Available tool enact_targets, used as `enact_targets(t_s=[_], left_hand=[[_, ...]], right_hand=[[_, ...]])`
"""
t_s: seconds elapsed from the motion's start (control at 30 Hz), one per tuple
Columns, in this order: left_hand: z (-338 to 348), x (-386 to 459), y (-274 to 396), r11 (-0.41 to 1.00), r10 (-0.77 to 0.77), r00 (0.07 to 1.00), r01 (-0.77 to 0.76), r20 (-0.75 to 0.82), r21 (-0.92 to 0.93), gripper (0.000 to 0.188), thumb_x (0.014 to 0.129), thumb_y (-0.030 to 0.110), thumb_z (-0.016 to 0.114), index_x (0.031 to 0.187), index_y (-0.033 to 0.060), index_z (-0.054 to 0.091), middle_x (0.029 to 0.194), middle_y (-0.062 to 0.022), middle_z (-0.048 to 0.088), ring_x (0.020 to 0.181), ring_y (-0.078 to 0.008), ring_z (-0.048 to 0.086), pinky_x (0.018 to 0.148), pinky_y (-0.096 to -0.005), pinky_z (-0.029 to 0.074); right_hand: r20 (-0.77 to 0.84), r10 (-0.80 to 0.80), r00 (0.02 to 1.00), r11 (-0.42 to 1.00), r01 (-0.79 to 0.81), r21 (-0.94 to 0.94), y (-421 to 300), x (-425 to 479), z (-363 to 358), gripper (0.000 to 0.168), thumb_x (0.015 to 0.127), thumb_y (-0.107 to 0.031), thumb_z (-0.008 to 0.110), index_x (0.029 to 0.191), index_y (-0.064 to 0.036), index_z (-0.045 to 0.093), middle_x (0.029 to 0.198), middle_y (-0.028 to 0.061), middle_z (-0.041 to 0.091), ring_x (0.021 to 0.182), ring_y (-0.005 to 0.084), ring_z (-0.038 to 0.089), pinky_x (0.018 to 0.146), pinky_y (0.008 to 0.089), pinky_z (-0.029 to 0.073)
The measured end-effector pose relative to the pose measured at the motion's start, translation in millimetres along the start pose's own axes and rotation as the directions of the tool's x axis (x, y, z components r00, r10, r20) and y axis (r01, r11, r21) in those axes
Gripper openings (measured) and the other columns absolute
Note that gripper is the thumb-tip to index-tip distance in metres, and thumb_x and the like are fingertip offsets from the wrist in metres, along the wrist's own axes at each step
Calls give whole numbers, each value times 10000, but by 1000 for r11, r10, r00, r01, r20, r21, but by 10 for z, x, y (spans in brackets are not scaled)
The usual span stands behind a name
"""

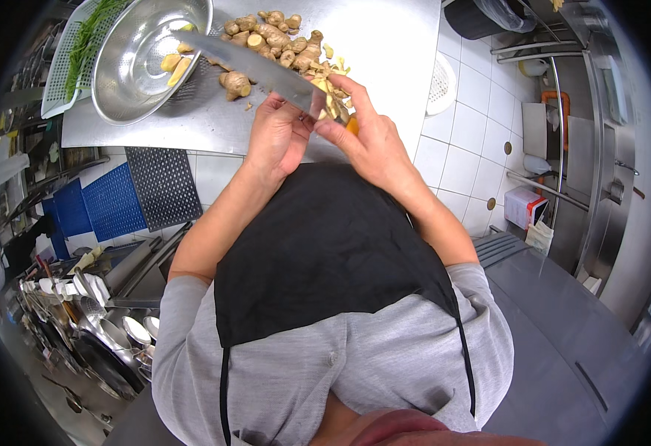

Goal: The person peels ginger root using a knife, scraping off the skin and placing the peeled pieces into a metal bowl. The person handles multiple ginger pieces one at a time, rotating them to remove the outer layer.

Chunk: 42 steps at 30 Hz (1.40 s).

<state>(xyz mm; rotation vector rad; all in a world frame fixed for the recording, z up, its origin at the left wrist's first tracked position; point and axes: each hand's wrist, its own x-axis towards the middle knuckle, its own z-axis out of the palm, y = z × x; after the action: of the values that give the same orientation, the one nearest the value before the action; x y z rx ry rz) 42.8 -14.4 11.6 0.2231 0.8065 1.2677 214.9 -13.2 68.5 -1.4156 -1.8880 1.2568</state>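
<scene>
My right hand (373, 136) holds a large knife (258, 67) near the base of its blade, with part of an orange handle showing beside the palm. The broad blade points to the upper left and its tip overlaps the steel colander (102, 83). My left hand (278, 136) is under the blade, fingers curled; the blade hides whether they hold anything. Beyond the hands lies a pile of unpeeled ginger roots (275, 36), with ginger peelings (334, 100) beside my right fingers. One ginger root (235, 85) lies apart, nearer the colander. Peeled ginger pieces (179, 71) are in the colander.
The steel worktable (152, 131) carries these things. At its left end, a pale plastic basket (52, 89) holds green stalks (86, 50). A white perforated basket (441, 86) is beyond the table's right edge. Floor mats (164, 187) lie at the left, and a grey counter (543, 312) stands at the lower right.
</scene>
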Motion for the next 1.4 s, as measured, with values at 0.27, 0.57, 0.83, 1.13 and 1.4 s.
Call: enact_targets(t_s=[0.27, 0.57, 0.83, 1.13, 1.4], left_hand=[[70, -28, 15, 994, -61, 996, 54, -61, -98, 342, 938, 5, 648, 1277, 9, 602, 1151, -82, 682, 1041, -178, 667, 909, -322, 561], [-63, 33, -57, 999, 8, 1000, -9, -11, -50, 323, 936, 22, 683, 1252, 11, 615, 1149, -83, 682, 1034, -173, 667, 881, -320, 559], [-126, 18, -53, 1000, -20, 991, 23, 130, -20, 271, 1004, 84, 615, 1267, 17, 610, 1170, -90, 672, 1050, -201, 659, 889, -346, 555], [26, 10, -18, 1000, -9, 1000, 9, -18, -2, 273, 995, 43, 590, 1267, 28, 611, 1176, -82, 675, 1054, -161, 654, 898, -325, 554], [144, -52, 36, 1000, 8, 998, -9, -63, -14, 231, 977, 17, 581, 1205, -4, 617, 1157, -85, 683, 1028, -168, 673, 868, -317, 579]], right_hand=[[-69, -93, 993, 993, 88, -84, 8, -13, 73, 697, 950, -452, 685, 1463, -73, 403, 728, 248, 686, 725, 462, 711, 638, 489, 552], [-7, 1, 1000, 997, -1, -76, -84, 14, 14, 608, 966, -452, 660, 1401, -85, 447, 748, 266, 685, 724, 492, 691, 626, 506, 541], [171, 217, 961, 795, -276, 540, 129, 167, -28, 425, 1032, -426, 588, 1309, -119, 487, 704, 10, 583, 539, 48, 463, 431, 215, 380], [-60, -61, 996, 998, 61, 0, 46, 21, 81, 671, 966, -425, 670, 1470, -72, 402, 936, 267, 718, 840, 466, 716, 711, 483, 561], [-82, -132, 988, 984, 120, -135, 41, 25, 121, 696, 939, -431, 697, 1468, -79, 412, 875, 259, 717, 768, 458, 713, 678, 504, 558]])
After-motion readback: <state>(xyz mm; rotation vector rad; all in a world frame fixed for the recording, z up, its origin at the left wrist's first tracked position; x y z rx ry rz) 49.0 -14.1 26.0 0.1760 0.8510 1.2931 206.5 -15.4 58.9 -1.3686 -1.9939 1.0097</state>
